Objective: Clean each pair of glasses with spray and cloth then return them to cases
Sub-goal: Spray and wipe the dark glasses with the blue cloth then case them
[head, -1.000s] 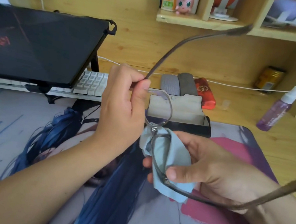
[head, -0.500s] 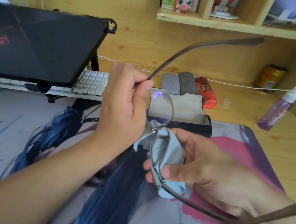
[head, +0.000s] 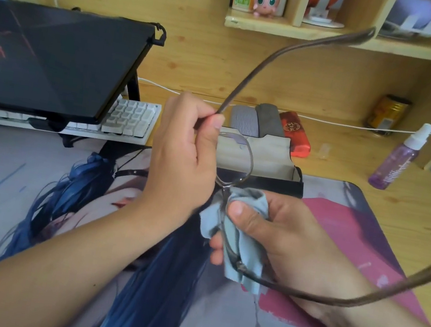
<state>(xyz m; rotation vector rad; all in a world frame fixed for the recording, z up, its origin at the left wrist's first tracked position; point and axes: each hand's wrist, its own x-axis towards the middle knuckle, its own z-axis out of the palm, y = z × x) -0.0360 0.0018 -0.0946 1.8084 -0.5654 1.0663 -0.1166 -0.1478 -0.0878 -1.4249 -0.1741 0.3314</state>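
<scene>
Spreading across the near desk: printed desk mat point(head: 32, 220), with laptop point(head: 50, 60) raised on its stand at far left and white keyboard point(head: 128, 119) tucked beneath. Beyond the hands, at the mat's far edge: open glasses case point(head: 265, 162), lid up, nothing visible inside; behind it three shut cases side by side, two grey point(head: 257, 119) and one red point(head: 294, 133). Well apart at right on bare wood: purple spray bottle point(head: 396, 162), upright, untouched. Held above the mat between both hands: brown-framed glasses point(head: 236, 166), temples unfolded, one sweeping up toward the shelf, the other trailing over the right wrist. Left hand point(head: 183, 164) curled, thumb and forefinger pinching the frame near the far hinge. Right hand point(head: 268, 233) closed round pale blue cloth point(head: 237, 236), thumb pressing cloth against the near lens, fingers backing it from beneath. Wiping step evidently under way, spray likely already done for this pair. Next, probably: finishing this lens, shifting cloth to the far lens, then folding both temples and laying the pair into the open case, avoiding bare fingertips on glass.
</scene>
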